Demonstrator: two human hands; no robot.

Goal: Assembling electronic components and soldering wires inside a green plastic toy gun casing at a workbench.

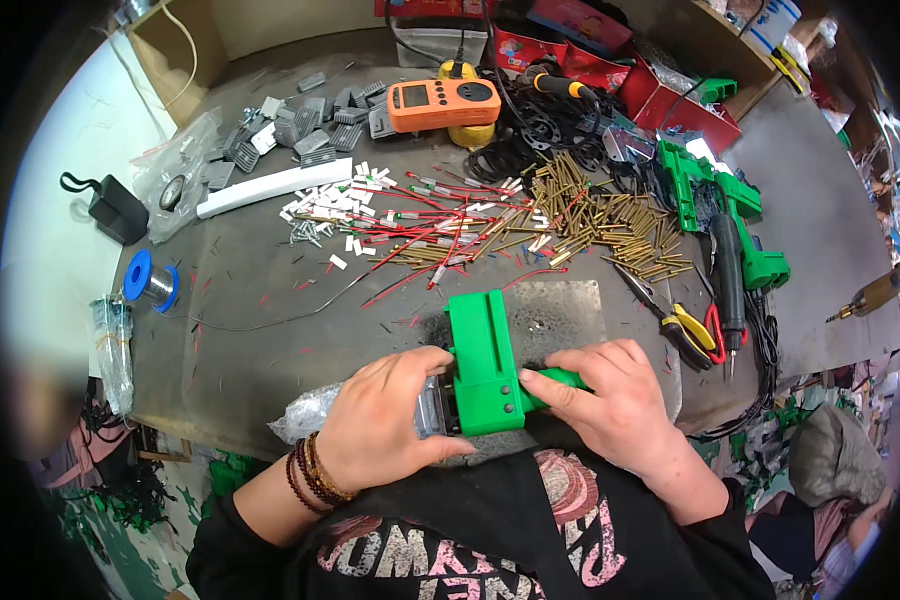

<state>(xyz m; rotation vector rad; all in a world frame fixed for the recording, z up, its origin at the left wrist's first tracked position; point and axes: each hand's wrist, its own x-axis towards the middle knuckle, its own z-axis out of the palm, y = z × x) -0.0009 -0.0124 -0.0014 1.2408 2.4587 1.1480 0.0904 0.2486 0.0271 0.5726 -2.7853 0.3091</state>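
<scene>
A green plastic tool housing point(483, 365) with a short side handle point(558, 384) is held over the front of the bench. My right hand point(610, 395) is closed round the handle, thumb lying along it. On the other side, my left hand point(385, 405) grips a clear, box-like plastic part point(432, 408) set against the housing's left side. Two dark round studs show low on the housing's upper face. The join between the clear part and the housing is partly hidden by my left fingers. Beside my left wrist lies a crumpled clear plastic bag point(305, 412).
Brass pins point(590, 215), red wires point(450, 225) and white sleeves point(340, 195) cover the middle. Behind stand grey blocks point(310, 125) and an orange meter point(442, 106). Pliers point(685, 335), an electric screwdriver point(730, 280) and green housings point(695, 190) lie right; a solder spool point(150, 282), left.
</scene>
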